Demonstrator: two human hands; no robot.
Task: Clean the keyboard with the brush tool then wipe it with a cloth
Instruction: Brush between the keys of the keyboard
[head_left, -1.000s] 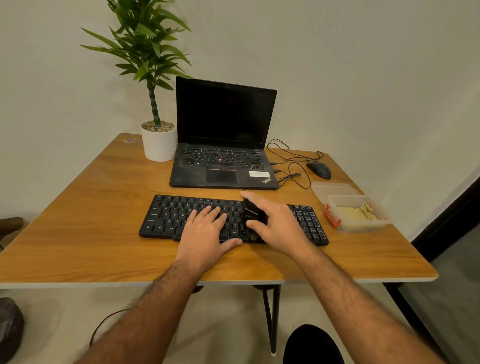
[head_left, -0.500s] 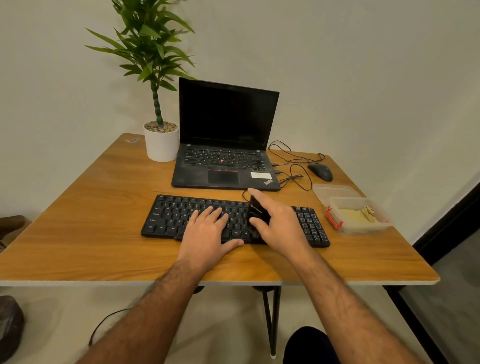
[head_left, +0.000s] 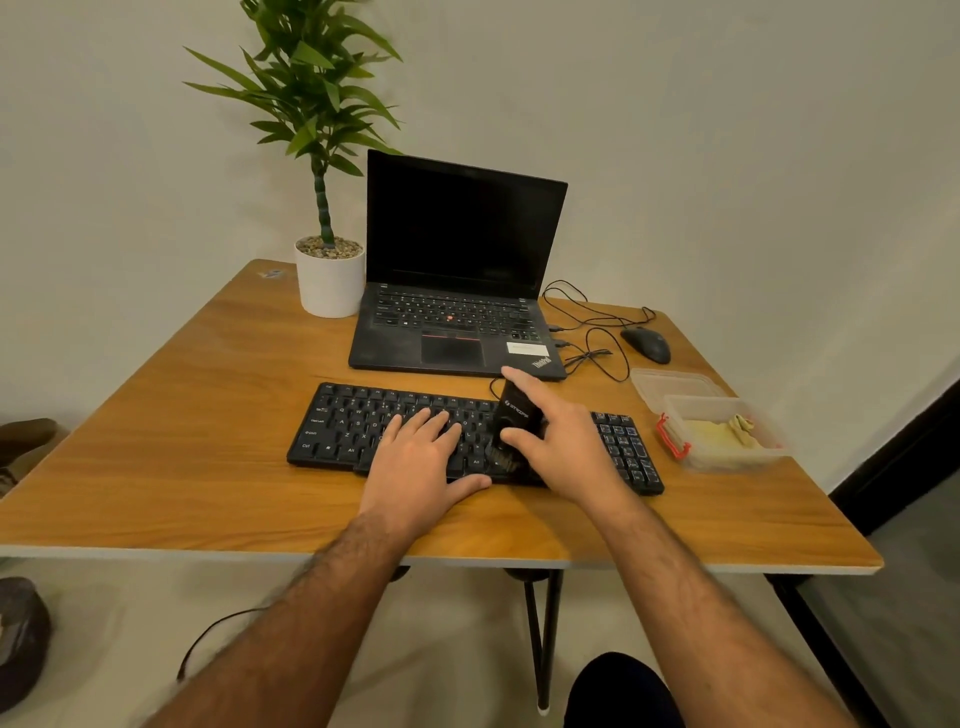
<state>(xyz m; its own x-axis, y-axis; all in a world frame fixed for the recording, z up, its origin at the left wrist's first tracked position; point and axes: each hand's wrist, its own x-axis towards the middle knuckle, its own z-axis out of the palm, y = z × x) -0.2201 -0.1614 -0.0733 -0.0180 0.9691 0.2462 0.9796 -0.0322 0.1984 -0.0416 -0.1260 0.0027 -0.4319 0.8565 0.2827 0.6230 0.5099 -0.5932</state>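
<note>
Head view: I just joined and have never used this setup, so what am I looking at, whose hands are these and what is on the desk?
There is no machine here. One camera sits on a person's head and looks down at their own bare hands. The left hand lies flat on the keyboard. The right hand grips a black brush, bristles down on the keys. Behind the keyboard on the desk stands an open laptop with a dark screen, a plant to its left, a mouse to its right. Near the right edge sits a clear box holding a yellowish cloth.
</note>
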